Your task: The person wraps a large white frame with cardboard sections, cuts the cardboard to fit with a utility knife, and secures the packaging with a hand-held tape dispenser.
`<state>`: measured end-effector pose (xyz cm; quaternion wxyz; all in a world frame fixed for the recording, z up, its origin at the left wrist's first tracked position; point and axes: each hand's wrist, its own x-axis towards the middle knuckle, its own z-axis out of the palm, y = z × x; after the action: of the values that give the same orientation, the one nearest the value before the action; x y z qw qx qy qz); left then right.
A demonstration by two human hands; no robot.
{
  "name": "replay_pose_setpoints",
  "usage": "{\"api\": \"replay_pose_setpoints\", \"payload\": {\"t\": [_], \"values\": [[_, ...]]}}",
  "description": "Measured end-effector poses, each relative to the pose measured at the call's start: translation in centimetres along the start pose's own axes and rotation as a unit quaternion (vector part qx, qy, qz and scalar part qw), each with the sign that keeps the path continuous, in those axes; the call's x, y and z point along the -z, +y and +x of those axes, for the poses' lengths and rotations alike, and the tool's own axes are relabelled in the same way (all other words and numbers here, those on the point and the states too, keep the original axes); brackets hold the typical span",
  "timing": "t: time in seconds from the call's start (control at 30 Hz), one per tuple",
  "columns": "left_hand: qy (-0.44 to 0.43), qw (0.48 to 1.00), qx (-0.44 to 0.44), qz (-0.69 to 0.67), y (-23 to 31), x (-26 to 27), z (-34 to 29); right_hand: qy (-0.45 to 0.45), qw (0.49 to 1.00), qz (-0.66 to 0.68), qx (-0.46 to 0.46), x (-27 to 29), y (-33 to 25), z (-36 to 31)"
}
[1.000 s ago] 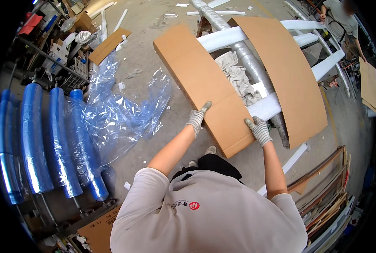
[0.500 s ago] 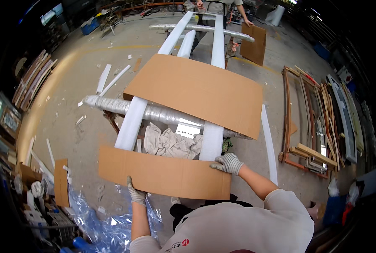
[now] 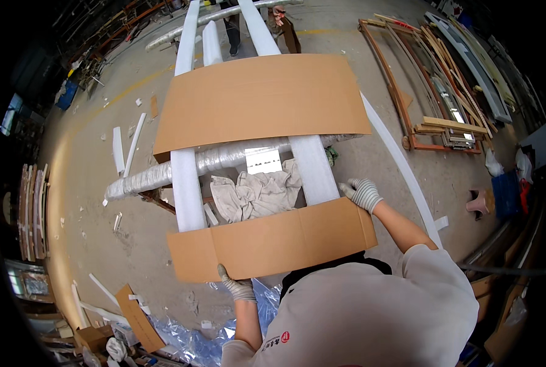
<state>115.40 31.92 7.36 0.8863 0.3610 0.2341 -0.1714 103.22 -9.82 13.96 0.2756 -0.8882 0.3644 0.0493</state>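
The left hand (image 3: 237, 286) grasps the lower edge of the near card (image 3: 273, 238), its thumb on the face and its other fingers mostly hidden; the right hand (image 3: 363, 193) grasps the upper right edge, and how far its fingers reach behind is hard to see. The near card hides the near ends of two white bars (image 3: 188, 189), and whether it rests on them or is held just above cannot be told. The far card (image 3: 260, 98) covers their middle, and the top border cuts off a co-worker's leg (image 3: 233, 33). The near card's upper edge tilts up to the right, close to the crumpled cloth (image 3: 254, 192); its lower edge is near the person's body. A gap separates the two cards. Grey floor (image 3: 95, 226) spreads to the left, dotted with white scraps, while on the right a long pale strip (image 3: 401, 159) lies between the bars and a wooden frame (image 3: 401, 104). Both cards are smooth brown cardboard, the near one creased across its face. The bars have a soft, matte white covering; the round tube (image 3: 218, 160) crossing beneath is wrapped in shiny, wrinkled film. Loose blue film (image 3: 199, 336) crumples below the left hand.
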Motion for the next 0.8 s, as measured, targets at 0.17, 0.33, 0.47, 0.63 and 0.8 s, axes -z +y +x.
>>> {"api": "replay_pose_setpoints", "payload": {"t": [0.17,0.33,0.47,0.63,0.8], "values": [[0.001,0.999,0.027,0.026,1.2,-0.1,0.2,-0.051,0.993,0.111,0.004,-0.2,0.8,1.9],[0.099,0.993,0.061,0.035,2.1,-1.9,-1.0,-0.096,0.964,0.246,0.012,-0.3,0.2,4.9],[0.141,0.982,0.103,0.065,2.3,-2.3,-0.1,-0.186,0.877,0.44,-0.047,0.0,2.4,7.3],[0.146,0.982,0.093,0.075,1.4,-1.9,-1.1,-0.123,0.812,0.502,-0.271,-6.0,10.4,13.7],[0.153,0.976,0.095,0.123,1.7,-5.4,-0.6,-0.127,0.877,0.228,-0.403,-18.7,24.7,26.3]]}}
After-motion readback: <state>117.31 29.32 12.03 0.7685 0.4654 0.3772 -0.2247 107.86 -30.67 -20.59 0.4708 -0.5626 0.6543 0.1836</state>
